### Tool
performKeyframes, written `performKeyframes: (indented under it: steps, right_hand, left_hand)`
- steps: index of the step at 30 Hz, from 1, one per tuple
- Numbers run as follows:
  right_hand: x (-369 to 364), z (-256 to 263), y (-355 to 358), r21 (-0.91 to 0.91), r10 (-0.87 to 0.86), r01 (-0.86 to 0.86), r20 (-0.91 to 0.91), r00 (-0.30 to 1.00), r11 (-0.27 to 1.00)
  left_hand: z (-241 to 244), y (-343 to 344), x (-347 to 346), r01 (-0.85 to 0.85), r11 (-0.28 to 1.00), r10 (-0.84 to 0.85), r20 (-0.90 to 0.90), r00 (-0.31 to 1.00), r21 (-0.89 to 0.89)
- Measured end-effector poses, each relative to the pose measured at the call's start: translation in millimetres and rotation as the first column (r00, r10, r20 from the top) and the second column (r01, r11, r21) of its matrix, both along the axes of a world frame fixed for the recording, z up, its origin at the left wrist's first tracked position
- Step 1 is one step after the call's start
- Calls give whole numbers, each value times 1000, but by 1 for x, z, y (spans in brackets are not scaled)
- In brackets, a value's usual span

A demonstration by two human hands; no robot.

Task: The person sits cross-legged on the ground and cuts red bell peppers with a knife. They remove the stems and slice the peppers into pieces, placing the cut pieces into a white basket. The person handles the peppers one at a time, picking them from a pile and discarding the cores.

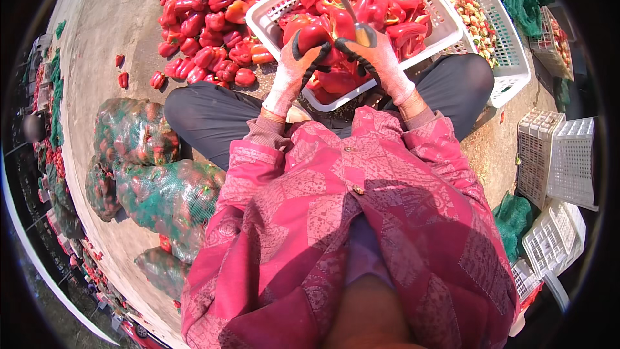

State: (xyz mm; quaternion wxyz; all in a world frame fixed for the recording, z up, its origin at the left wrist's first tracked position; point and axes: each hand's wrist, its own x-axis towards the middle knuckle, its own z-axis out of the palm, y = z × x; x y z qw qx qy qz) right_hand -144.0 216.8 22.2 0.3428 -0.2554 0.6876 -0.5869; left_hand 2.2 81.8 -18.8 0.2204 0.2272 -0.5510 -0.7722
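Note:
My left hand (301, 60), in a dirty white glove with dark fingertips, grips a red bell pepper (314, 39) above the near side of a white plastic crate (271, 9). Beside it, my right hand (370, 55), gloved alike, holds a knife (347, 4) by its wooden handle (362, 37). The curved metal blade points up and away from me, apart from the held pepper as far as I can tell. Under both hands, the crate is heaped with opened red bell pepper pieces (370, 9). My fingers partly hide the knife handle and the pepper's underside.
Whole red bell peppers (208, 24) are piled on the concrete floor (97, 58) beyond my left knee. Green mesh sacks (164, 194) of peppers lie at my left. A second white crate (513, 58) holds pepper cores (472, 19). Stacked crates (540, 155) stand at right.

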Motion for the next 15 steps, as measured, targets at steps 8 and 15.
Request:
performKeyframes:
  steps: [8, 15]
  right_hand:
    - [25, -23, -11, -211, -64, 243, 616, 785, 947]
    - [31, -42, -7, -196, -44, 228, 660, 750, 954]
  left_hand:
    - [-32, 15, 0, -113, 965, 161, -195, 968, 236]
    - [-38, 5, -16, -63, 495, 269, -84, 959, 866]
